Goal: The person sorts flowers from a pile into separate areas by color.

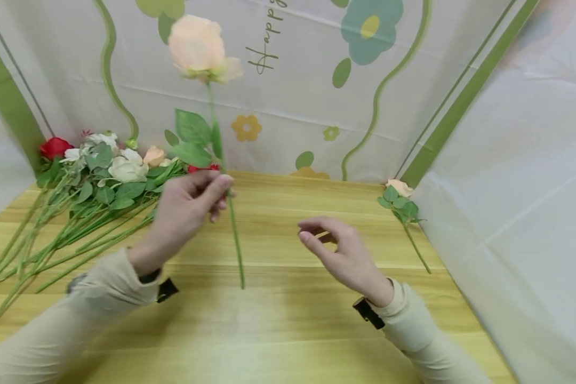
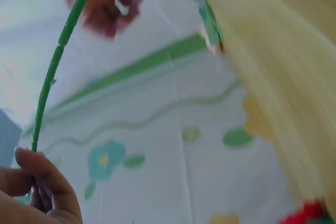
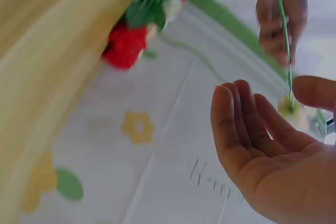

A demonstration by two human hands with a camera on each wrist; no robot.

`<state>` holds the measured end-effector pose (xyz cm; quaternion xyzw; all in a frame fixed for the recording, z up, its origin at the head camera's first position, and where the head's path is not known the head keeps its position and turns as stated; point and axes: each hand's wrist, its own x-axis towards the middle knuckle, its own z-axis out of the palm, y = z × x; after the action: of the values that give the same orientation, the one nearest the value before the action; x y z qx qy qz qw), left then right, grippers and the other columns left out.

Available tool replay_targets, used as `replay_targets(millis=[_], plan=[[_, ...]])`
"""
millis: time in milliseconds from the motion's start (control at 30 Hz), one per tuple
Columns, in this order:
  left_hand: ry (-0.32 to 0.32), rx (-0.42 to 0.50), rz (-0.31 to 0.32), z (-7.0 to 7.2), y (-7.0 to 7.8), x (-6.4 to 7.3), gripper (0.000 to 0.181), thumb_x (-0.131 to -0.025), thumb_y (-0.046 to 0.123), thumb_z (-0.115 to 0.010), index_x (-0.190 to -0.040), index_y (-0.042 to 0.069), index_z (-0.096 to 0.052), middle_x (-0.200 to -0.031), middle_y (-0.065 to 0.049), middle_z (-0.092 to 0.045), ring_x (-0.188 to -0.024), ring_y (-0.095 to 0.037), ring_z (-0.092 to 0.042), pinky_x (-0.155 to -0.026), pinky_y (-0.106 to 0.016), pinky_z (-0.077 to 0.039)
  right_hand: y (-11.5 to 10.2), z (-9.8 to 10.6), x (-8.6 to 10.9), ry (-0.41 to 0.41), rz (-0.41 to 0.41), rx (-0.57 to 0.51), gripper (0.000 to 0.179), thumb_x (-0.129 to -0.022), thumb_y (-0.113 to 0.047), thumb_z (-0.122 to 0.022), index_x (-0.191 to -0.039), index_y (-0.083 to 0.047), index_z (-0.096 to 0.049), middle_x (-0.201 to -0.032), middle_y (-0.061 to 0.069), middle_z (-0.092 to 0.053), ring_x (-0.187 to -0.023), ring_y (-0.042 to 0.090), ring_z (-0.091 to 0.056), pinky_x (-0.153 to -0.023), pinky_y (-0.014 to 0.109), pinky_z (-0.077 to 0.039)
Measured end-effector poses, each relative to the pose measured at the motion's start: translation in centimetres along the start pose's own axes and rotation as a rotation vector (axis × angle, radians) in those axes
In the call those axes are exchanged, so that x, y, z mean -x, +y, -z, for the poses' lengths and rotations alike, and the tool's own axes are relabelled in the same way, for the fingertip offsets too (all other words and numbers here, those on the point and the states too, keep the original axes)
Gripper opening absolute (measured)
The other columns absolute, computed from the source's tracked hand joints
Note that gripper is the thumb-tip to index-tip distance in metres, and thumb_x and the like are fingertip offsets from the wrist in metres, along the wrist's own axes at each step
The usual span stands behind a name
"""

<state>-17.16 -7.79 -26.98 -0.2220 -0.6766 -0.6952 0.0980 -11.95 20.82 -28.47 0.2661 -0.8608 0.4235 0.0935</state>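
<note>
A pale peach artificial rose (image 1: 198,45) stands nearly upright over the table, its long green stem pinched between the thumb and fingers of my left hand (image 1: 187,208). Leaves grow from the stem just above that grip, and the bare lower end hangs below it. In the left wrist view the stem (image 2: 50,77) rises from my fingertips. My right hand (image 1: 343,256) hovers over the middle right of the table with nothing in it, fingers loosely bent and thumb apart from them. The right wrist view shows its palm (image 3: 278,166) facing up.
A pile of artificial flowers (image 1: 120,176), red, white and peach, lies at the table's left with stems pointing toward me. Another peach rose (image 1: 400,189) lies near the right edge. A printed cloth (image 1: 288,106) hangs behind the wooden table (image 1: 269,330), with white sheeting at both sides.
</note>
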Motion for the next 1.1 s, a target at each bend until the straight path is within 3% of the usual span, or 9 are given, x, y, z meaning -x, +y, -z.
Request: replay_targets(millis=[200, 267, 333, 467, 700, 833, 967, 1100], plan=[[-0.086, 0.075, 0.012, -5.2, -0.4, 1.7, 0.021, -0.099, 0.020, -0.062, -0.096, 0.001, -0.071, -0.073, -0.015, -0.060, -0.054, -0.021, -0.052, -0.047, -0.027, -0.047, -2.1, -2.6, 0.0, -0.210, -0.130, -0.573, 0.026, -0.105, -0.017, -0.051, -0.121, -0.001, -0.064, -0.103, 0.015, -0.067, -0.095, 0.034, -0.063, -0.076, 0.043, -0.055], [-0.108, 0.094, 0.003, -6.2, -0.5, 2.2, 0.020, -0.100, 0.019, -0.061, -0.094, 0.002, -0.070, -0.071, -0.014, -0.058, -0.052, -0.022, -0.050, -0.046, -0.026, -0.045, -2.4, -3.1, 0.3, -0.240, -0.150, -0.669, 0.025, -0.105, -0.016, -0.050, -0.118, 0.001, -0.064, -0.098, 0.019, -0.066, -0.092, 0.034, -0.063, -0.074, 0.040, -0.055], [-0.124, 0.114, -0.010, -6.7, -0.7, 2.5, 0.018, -0.100, 0.017, -0.061, -0.094, 0.003, -0.070, -0.070, -0.013, -0.058, -0.051, -0.022, -0.048, -0.046, -0.025, -0.043, -2.4, -3.5, 0.5, -0.243, -0.143, -0.698, 0.023, -0.104, -0.013, -0.051, -0.113, 0.004, -0.064, -0.095, 0.020, -0.066, -0.088, 0.030, -0.064, -0.071, 0.037, -0.055], [-0.148, 0.108, -0.001, -6.9, -0.9, 2.8, 0.017, -0.099, 0.019, -0.062, -0.093, 0.005, -0.070, -0.071, -0.015, -0.059, -0.050, -0.021, -0.047, -0.046, -0.026, -0.042, -2.1, -3.7, 1.0, -0.227, -0.122, -0.691, 0.017, -0.103, -0.009, -0.054, -0.105, 0.005, -0.064, -0.090, 0.018, -0.066, -0.082, 0.025, -0.063, -0.071, 0.033, -0.054], [-0.234, 0.060, 0.073, -6.2, -1.3, 3.1, 0.018, -0.100, 0.023, -0.061, -0.105, 0.011, -0.073, -0.079, -0.012, -0.063, -0.056, -0.026, -0.053, -0.051, -0.030, -0.049, -1.2, -3.4, 1.5, -0.214, -0.104, -0.624, 0.011, -0.100, -0.007, -0.058, -0.099, 0.000, -0.066, -0.085, 0.017, -0.064, -0.080, 0.030, -0.063, -0.080, 0.044, -0.054], [-0.305, 0.045, 0.108, -5.6, -1.8, 3.3, 0.019, -0.100, 0.022, -0.062, -0.114, 0.010, -0.067, -0.098, -0.008, -0.067, -0.076, -0.026, -0.061, -0.057, -0.037, -0.054, -0.7, -2.9, 2.0, -0.172, -0.147, -0.545, 0.010, -0.099, -0.009, -0.061, -0.098, -0.001, -0.068, -0.085, 0.016, -0.066, -0.078, 0.029, -0.063, -0.077, 0.039, -0.055], [-0.336, -0.054, 0.109, -4.1, -2.7, 3.6, 0.025, -0.100, 0.024, -0.062, -0.122, 0.013, -0.061, -0.109, -0.005, -0.065, -0.091, -0.023, -0.063, -0.063, -0.040, -0.056, 0.2, -1.3, 2.4, -0.096, -0.196, -0.435, 0.011, -0.098, -0.011, -0.063, -0.098, -0.001, -0.069, -0.087, 0.015, -0.067, -0.080, 0.027, -0.066, -0.081, 0.040, -0.055], [-0.292, -0.199, 0.075, -1.5, -3.4, 3.8, 0.026, -0.100, 0.020, -0.062, -0.125, 0.011, -0.059, -0.110, -0.003, -0.063, -0.095, -0.019, -0.061, -0.066, -0.039, -0.056, 1.5, 1.0, 2.2, 0.028, -0.198, -0.248, 0.012, -0.097, -0.013, -0.065, -0.096, -0.002, -0.070, -0.084, 0.010, -0.069, -0.076, 0.026, -0.065, -0.075, 0.036, -0.056]])
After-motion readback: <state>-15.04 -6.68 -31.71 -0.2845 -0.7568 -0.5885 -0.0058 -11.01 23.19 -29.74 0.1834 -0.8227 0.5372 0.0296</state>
